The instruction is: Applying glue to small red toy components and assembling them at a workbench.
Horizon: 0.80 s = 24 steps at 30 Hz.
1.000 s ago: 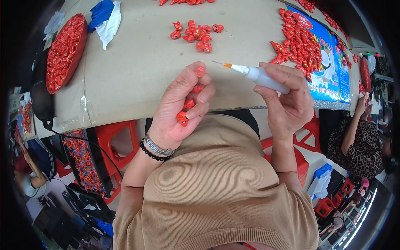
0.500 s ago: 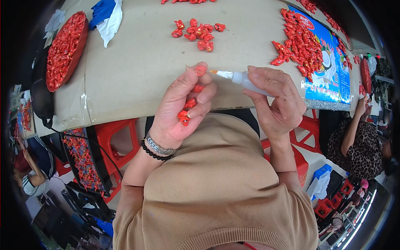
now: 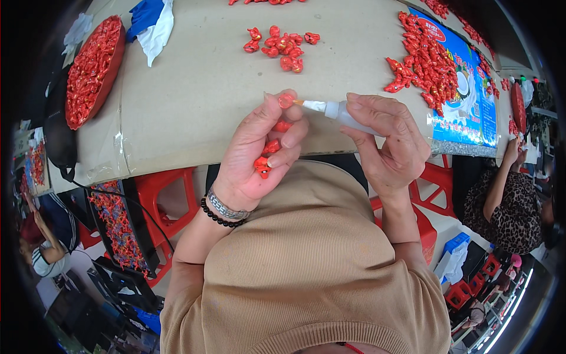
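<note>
Between the thumb and forefinger of my left hand (image 3: 253, 147) is a small red plastic piece (image 3: 286, 101). Several more red pieces (image 3: 270, 147) are tucked under its curled fingers against the palm. My right hand (image 3: 392, 135) grips a white squeeze bottle (image 3: 354, 118) with a narrow tip pointing left. That tip is at the pinched red piece, seemingly touching it. Both hands are over the near part of the table (image 3: 188, 112). A loose cluster of small red figures (image 3: 283, 47) lies beyond my hands.
A red tray (image 3: 94, 74) heaped with red figures stands at the left, near a blue and white cloth (image 3: 152, 26). At right, a pile of figures (image 3: 430, 65) covers part of a blue printed sheet (image 3: 480, 112). Red stools (image 3: 168, 200) are below. A person in leopard print (image 3: 501, 206) sits at right.
The squeeze bottle has moved slightly left, bringing its tip up to the pinched red piece. My left hand has shifted only a little.
</note>
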Tool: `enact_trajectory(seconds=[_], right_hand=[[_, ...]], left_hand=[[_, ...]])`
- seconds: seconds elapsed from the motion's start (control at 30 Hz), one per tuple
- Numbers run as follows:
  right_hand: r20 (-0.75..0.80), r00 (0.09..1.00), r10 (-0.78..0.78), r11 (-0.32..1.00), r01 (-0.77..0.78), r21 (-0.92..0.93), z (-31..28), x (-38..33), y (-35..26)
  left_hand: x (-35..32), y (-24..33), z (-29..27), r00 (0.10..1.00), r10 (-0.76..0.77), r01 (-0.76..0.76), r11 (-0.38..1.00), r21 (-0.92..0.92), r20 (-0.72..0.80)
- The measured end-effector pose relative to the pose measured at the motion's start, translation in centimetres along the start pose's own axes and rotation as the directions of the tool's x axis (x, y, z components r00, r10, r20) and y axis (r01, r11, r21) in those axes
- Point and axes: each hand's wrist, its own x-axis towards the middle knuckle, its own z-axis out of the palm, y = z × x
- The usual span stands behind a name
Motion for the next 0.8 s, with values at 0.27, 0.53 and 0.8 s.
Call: enact_trajectory(seconds=[0.27,0.53,0.8], right_hand=[[-0.006,1.000,0.003,1.000,-0.004,-0.027,0.03,0.12,0.05],[-0.004,1.000,-0.005,0.998,0.005,-0.058,-0.29,0.06,0.31],[0.002,1.000,0.004,0.997,-0.004,-0.077,-0.34,0.11,0.19]], left_hand=[[-0.06,-0.01,0.07,1.000,0.008,-0.008,1.000,0.006,-0.011],[-0.08,-0.05,0.44,0.999,0.036,-0.036,0.998,0.051,-0.001],[-0.09,-0.12,0.90,0.997,0.081,-0.078,0.989,0.126,-0.016]])
